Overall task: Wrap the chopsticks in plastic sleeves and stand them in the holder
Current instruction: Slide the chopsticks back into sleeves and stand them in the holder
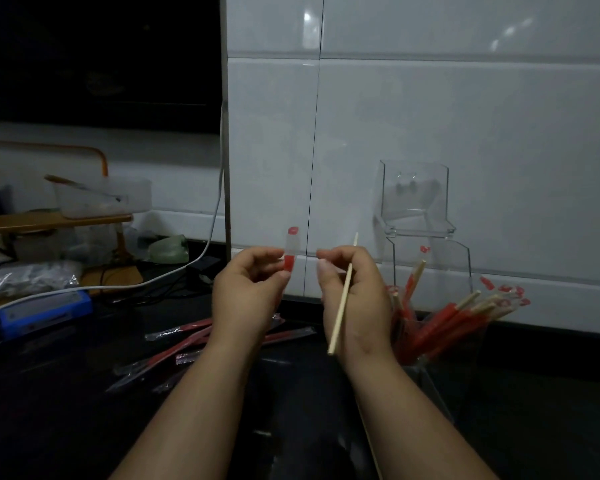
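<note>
My left hand [248, 289] pinches a clear plastic sleeve with red print [291, 249], held upright in front of the white tiled wall. My right hand [355, 292] grips a bare wooden chopstick [342, 299], which slants up to the right. The two hands are close together, a small gap between them. To the right a clear holder [465, 355] holds several wrapped chopsticks [444, 323] that lean to the right. Several empty red sleeves [184, 344] lie on the dark counter behind my left wrist.
A clear acrylic stand [414, 199] sits against the wall behind the holder. At the left are a blue device [45, 311] with a white cable [174, 275], a wooden rack with a plastic tub [101, 197], and plastic bags [25, 277].
</note>
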The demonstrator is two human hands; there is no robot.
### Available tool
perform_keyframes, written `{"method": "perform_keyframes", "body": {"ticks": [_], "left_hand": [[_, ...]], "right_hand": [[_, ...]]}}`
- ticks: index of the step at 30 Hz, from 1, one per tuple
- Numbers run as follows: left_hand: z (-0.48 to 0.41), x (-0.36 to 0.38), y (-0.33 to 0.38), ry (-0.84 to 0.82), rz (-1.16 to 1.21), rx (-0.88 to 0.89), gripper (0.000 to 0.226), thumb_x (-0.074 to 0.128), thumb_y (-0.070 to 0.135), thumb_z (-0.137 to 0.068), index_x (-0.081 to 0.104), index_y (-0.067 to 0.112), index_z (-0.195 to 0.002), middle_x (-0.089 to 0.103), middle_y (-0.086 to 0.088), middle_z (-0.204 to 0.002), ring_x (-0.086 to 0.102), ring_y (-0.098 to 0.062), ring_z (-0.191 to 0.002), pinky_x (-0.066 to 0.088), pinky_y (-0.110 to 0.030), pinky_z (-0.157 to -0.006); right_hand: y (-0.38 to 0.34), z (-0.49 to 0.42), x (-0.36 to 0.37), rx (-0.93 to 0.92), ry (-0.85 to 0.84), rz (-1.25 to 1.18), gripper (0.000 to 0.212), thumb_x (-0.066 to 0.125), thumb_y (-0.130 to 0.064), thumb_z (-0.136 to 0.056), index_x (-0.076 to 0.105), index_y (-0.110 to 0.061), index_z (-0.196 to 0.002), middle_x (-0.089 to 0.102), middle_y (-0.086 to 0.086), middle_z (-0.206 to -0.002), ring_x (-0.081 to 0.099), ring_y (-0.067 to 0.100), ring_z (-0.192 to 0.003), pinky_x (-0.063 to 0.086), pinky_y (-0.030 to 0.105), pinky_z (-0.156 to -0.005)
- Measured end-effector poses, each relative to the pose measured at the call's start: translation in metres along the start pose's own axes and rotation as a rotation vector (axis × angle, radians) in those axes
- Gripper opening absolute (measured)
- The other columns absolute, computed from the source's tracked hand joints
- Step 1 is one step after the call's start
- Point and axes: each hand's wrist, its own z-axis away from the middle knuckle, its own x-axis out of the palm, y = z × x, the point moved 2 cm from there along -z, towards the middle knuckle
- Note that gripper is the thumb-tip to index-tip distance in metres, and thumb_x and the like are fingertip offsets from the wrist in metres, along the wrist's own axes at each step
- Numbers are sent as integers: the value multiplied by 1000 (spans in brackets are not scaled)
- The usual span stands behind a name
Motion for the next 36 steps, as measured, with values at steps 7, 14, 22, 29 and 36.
{"method": "perform_keyframes", "body": {"ticks": [7, 14, 22, 29, 36], "left_hand": [[3, 6, -2, -97, -158, 73, 30, 69, -4, -83, 69, 25, -76, 71, 10, -74, 59, -4, -62, 48, -22, -55], [6, 9, 3, -141, -208, 144, 28, 73, 3, -82, 73, 29, -92, 63, 22, -62, 46, -6, -57, 43, -25, -59], [6, 6, 1, 38, -248, 186, 17, 75, 8, -85, 74, 25, -81, 73, 10, -76, 67, -3, -75, 52, -17, -71], [6, -1, 3, 198, -303, 174, 9, 71, 13, -90, 72, 22, -87, 67, 11, -74, 60, 9, -70, 42, -4, -58], [3, -5, -1, 266, -322, 150, 11, 70, 16, -91, 70, 26, -86, 66, 11, -74, 58, 8, -71, 41, -4, -58]], "right_hand": [[-7, 1, -1, -69, -1, 6, 25, 71, -5, -85, 58, -26, -89, 67, -6, -83, 55, -2, -62, 43, 8, -58], [-8, 2, -1, -63, 9, -20, 27, 69, -1, -86, 54, -21, -77, 69, 0, -75, 66, 4, -68, 46, 9, -59], [-14, 5, 1, -130, 76, -145, 10, 53, -32, -95, 62, -31, -100, 70, -6, -88, 62, 5, -76, 50, 24, -70], [-18, 7, -2, -147, 153, -250, 37, 32, -37, -98, 66, -25, -93, 63, -3, -73, 54, 11, -63, 47, 26, -59], [-18, 8, -4, -125, 195, -308, 46, 33, -57, -89, 60, -27, -67, 62, 7, -58, 50, 13, -47, 40, 27, -46]]}}
